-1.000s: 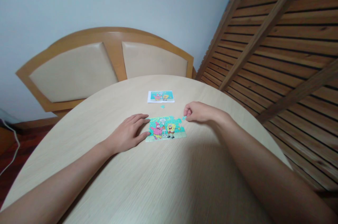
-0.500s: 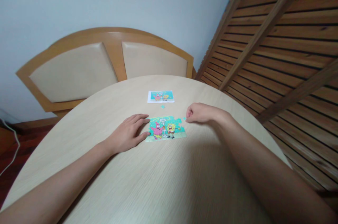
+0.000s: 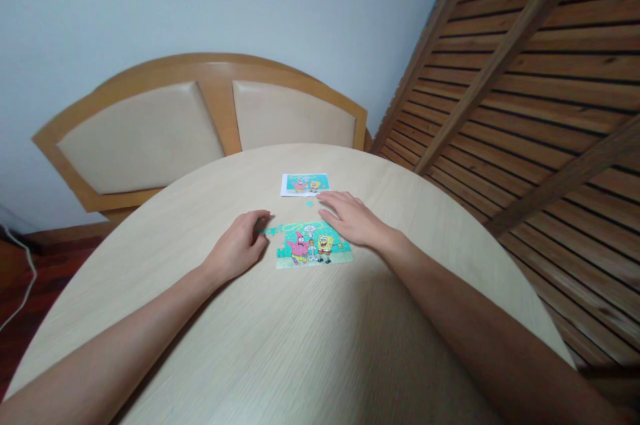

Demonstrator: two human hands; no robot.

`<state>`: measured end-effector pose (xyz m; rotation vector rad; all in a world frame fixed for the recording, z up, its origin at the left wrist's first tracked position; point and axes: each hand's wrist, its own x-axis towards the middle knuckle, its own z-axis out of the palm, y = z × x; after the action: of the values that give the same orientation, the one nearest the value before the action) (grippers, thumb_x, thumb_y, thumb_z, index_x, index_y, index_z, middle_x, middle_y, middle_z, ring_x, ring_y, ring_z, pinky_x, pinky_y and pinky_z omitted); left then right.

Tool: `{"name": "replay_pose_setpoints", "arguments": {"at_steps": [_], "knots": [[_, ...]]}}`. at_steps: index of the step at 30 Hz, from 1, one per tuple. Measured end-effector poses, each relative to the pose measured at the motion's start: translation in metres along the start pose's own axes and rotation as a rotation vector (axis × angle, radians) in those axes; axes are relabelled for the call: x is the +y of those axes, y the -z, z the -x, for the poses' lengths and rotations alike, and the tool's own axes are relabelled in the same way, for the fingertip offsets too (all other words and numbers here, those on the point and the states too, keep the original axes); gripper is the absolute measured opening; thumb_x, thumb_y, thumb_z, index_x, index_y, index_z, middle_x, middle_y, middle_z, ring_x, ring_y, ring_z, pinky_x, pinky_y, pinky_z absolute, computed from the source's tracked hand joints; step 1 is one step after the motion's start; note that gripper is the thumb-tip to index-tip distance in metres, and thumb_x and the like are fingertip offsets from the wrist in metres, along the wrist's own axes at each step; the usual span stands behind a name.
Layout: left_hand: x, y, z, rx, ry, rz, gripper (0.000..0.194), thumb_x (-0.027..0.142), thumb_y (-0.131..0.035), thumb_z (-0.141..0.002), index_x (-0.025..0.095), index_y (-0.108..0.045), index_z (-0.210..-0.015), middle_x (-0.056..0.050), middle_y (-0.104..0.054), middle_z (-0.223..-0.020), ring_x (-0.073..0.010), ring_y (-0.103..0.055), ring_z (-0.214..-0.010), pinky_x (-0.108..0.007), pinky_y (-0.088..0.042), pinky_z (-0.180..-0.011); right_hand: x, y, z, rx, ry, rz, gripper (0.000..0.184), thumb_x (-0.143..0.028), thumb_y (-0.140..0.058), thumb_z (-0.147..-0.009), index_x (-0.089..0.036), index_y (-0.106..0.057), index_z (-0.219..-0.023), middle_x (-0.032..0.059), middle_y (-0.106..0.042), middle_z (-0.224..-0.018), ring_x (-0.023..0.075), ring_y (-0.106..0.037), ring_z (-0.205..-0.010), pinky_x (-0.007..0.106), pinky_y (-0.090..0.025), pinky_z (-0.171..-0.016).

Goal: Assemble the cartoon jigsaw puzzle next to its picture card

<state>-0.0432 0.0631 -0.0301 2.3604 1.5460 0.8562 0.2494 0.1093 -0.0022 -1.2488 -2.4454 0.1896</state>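
A cartoon jigsaw puzzle [image 3: 313,245], teal with pink and yellow characters, lies mostly assembled on the table. Its upper left edge looks jagged, with teal puzzle pieces [image 3: 273,231] jutting out. My left hand [image 3: 240,243] is closed there, fingers curled in a pinch at those pieces; its fingertips partly hide what they grip. My right hand [image 3: 353,218] lies open over the puzzle's upper right corner and covers it. The right fingertips are beside a loose teal piece [image 3: 309,204]. Just beyond lies a small picture sheet [image 3: 306,184] bearing the same cartoon scene.
The round, pale wooden table [image 3: 280,345] fills the foreground. A wooden headboard [image 3: 227,101] with cream panels stands behind it against the wall. Brown slatted wood [image 3: 540,98] rises on the right. A white cable [image 3: 30,278] hangs at far left.
My right hand has gone from a pinch beside the puzzle to open over its upper right corner. My left fingers have curled, and pieces now jut out at the puzzle's upper left.
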Motion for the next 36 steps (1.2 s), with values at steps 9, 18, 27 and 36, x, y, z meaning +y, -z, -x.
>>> {"name": "replay_pose_setpoints", "arguments": {"at_steps": [9,18,27,36], "knots": [[-0.002,0.004,-0.001,0.012,0.010,-0.036,0.041,0.017,-0.054,-0.083,0.015,-0.059,-0.124,-0.013,-0.071,-0.120,-0.0292,-0.065,-0.113,-0.048,-0.053,-0.100,0.005,-0.018,0.002,-0.052,0.009,-0.021,0.051,-0.046,-0.032,-0.107,-0.022,-0.052,-0.148,0.0068,-0.053,-0.153,0.0271,-0.047,-0.141,0.049,-0.035,-0.118],[0.004,0.007,-0.006,-0.069,-0.100,-0.049,0.021,0.036,-0.057,-0.095,0.020,-0.069,-0.101,-0.009,-0.070,-0.106,-0.0270,-0.062,-0.101,-0.046,-0.050,-0.094,0.015,-0.012,0.008,0.078,-0.051,-0.056,0.049,-0.042,-0.027,-0.108,-0.023,-0.070,-0.122,0.0070,-0.070,-0.131,0.0250,-0.062,-0.123,0.044,-0.044,-0.109],[-0.004,-0.002,-0.010,-0.041,-0.039,0.072,0.014,0.035,-0.061,-0.091,0.021,-0.063,-0.092,-0.007,-0.072,-0.097,-0.0264,-0.064,-0.094,-0.045,-0.050,-0.088,0.011,0.012,0.024,0.011,-0.090,0.029,0.038,-0.040,-0.040,-0.106,-0.022,-0.072,-0.113,0.0103,-0.072,-0.121,0.0281,-0.063,-0.116,0.046,-0.045,-0.101],[0.023,-0.001,-0.006,0.077,-0.043,0.151,0.010,0.030,-0.058,-0.094,0.022,-0.064,-0.094,-0.007,-0.072,-0.097,-0.0242,-0.065,-0.094,-0.040,-0.051,-0.086,-0.001,-0.003,0.048,0.140,-0.064,-0.056,0.023,-0.032,-0.068,-0.090,-0.021,-0.071,-0.110,0.0089,-0.070,-0.116,0.0272,-0.061,-0.111,0.044,-0.045,-0.098]]}}
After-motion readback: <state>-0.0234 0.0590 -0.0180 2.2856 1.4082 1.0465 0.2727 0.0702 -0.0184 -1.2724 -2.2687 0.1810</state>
